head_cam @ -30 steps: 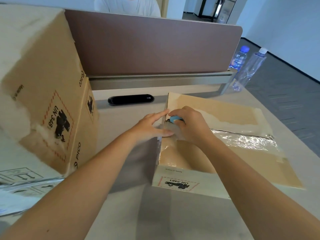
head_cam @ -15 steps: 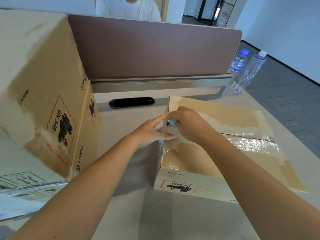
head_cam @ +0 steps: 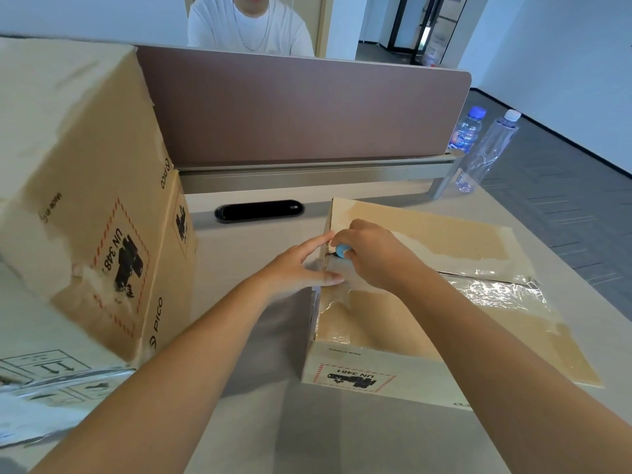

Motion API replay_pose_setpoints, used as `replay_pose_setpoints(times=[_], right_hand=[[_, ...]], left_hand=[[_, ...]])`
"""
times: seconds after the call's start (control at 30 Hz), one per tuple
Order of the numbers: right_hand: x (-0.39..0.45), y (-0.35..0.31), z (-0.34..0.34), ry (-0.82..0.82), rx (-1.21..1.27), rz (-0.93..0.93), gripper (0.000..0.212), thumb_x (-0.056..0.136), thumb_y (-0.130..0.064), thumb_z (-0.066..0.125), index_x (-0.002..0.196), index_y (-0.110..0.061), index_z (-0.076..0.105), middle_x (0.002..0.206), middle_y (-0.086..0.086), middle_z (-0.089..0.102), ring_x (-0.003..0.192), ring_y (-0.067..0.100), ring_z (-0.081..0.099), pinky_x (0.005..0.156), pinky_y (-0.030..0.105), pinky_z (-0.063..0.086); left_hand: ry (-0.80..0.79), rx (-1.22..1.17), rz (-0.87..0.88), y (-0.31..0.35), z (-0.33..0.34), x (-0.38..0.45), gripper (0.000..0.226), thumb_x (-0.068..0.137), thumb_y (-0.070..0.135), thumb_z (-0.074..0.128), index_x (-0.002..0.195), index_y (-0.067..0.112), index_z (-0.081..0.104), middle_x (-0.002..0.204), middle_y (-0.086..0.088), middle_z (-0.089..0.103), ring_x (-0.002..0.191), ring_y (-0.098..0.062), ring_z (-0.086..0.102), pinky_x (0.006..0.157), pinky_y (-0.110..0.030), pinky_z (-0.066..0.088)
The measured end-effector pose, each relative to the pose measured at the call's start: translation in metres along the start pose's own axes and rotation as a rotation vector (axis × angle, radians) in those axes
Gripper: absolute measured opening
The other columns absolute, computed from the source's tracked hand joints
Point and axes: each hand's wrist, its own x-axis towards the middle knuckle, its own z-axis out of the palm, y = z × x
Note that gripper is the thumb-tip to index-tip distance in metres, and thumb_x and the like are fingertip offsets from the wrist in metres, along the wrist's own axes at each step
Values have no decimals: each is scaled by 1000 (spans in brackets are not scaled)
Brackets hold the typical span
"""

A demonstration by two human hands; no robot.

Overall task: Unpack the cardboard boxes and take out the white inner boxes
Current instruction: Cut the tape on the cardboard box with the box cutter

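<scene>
The taped box lies at 4 o'clock on the counter. The left hand presses flat on its left edge; the right hand grips a blue cutter at the seam. A second box stands at 9 o'clock.

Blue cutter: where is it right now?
In the head view, centre frame: the blue cutter is gripped in the right hand at the left edge of the taped cardboard box, beside the left hand pressing that edge.
</scene>
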Motion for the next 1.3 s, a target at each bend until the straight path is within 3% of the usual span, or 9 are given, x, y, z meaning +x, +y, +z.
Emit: replay_pose_setpoints(times=[0.37, 0.47, 0.57, 0.7, 0.93, 1.07, 1.3], right_hand=[[-25, 33, -4, 32, 22, 96, 42, 88, 8, 41, 121, -13, 58, 117, 11, 47, 106, 30, 48, 86, 34, 42], [-34, 43, -5, 45, 35, 124, 44, 89, 8, 41, 124, -13, 56, 117, 12, 47, 106, 30, 48, 84, 32, 40], [-40, 52, -6, 69, 65, 167, 42, 89, 7, 42, 127, -11, 48, 121, 8, 50, 109, 27, 48, 82, 28, 37], [-47, 66, -7, 98, 80, 179, 28, 87, 6, 44, 111, -6, 52, 113, 10, 54, 99, 25, 48, 70, 23, 27], [-64, 92, -5, 171, 115, 177, 27, 85, 6, 47, 107, -4, 58, 107, 11, 56, 98, 26, 51, 70, 23, 30], [-74, 107, -4, 187, 143, 190, 26, 84, 6, 49, 107, -3, 58, 108, 12, 56, 100, 28, 51, 74, 27, 33], [-82, 125, -5, 188, 173, 186, 25, 86, 4, 48, 107, -4, 59, 109, 11, 56, 99, 29, 52, 78, 31, 37]], left_hand=[[39, 17, -33, 6, 1, 0, 82, 76, 28, 74, 143, 37, 26, 153, 10, 22, 142, -13, 18, 109, -29, 21], [118, 214, -40, 14, 3, -3, 86, 72, 35, 77, 143, 35, 29, 155, 2, 17, 143, -18, 11, 116, -39, 17], [176, 453, 23, 33, 14, -6, 88, 73, 37, 75, 146, 24, 25, 157, 1, 5, 144, -18, 1, 115, -39, 10], [157, 687, 119, 58, 36, -1, 95, 73, 52, 70, 148, 22, 19, 158, 3, 2, 144, -18, -2, 116, -37, 4], [57, 837, 112, 73, 74, 16, 96, 74, 62, 61, 148, 23, 15, 158, 3, 5, 145, -18, 1, 117, -39, 4], [89, 988, 92, 73, 84, 20, 95, 73, 70, 55, 147, 23, 19, 157, 1, 9, 144, -20, 6, 117, -40, 5], [104, 1021, 70, 82, 102, 27, 87, 76, 71, 49, 144, 22, 26, 157, -1, 12, 144, -22, 7, 116, -40, 6]])
